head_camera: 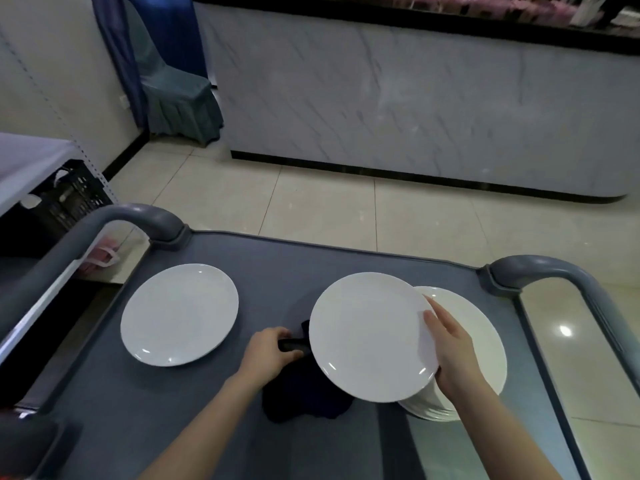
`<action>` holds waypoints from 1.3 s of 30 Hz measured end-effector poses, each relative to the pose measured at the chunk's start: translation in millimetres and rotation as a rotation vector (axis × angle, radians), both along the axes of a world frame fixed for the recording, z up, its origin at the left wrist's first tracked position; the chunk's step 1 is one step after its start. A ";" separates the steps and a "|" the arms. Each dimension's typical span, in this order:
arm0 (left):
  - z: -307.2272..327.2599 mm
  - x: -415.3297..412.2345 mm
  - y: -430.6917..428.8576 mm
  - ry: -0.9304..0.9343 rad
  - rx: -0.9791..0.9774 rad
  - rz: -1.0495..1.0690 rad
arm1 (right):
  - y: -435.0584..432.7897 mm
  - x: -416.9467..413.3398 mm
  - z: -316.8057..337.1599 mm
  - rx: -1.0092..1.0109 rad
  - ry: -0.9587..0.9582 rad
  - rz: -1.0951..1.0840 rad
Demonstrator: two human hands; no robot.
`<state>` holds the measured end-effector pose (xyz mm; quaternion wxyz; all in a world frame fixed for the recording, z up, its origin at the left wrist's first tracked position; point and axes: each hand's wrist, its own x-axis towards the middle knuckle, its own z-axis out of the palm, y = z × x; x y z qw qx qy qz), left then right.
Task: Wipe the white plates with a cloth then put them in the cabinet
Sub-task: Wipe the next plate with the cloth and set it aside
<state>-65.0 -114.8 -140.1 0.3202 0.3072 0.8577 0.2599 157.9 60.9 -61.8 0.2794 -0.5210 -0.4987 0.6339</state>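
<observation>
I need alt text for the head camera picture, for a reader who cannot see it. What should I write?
A person's right hand holds a white plate by its rim, partly over a stack of plates on a grey cart, while the left hand grips a dark cloth beside it. A single plate lies further left on the cart.

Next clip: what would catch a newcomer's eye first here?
The white plate held tilted by the right hand, just above the stack of plates at the right of the cart. Next, the left hand gripping a dark cloth mid-cart, and a lone white plate lying flat on the left.
</observation>
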 end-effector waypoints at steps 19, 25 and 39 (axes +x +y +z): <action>76.7 -21.8 -25.8 0.190 0.476 0.169 | -8.1 -14.4 14.4 0.083 -0.017 0.026; 130.1 -7.3 -11.3 0.396 0.519 0.147 | -16.7 -28.9 18.2 0.149 -0.018 0.049; 117.7 37.8 9.4 0.050 0.337 -0.347 | -30.3 -36.8 21.9 0.057 0.124 -0.085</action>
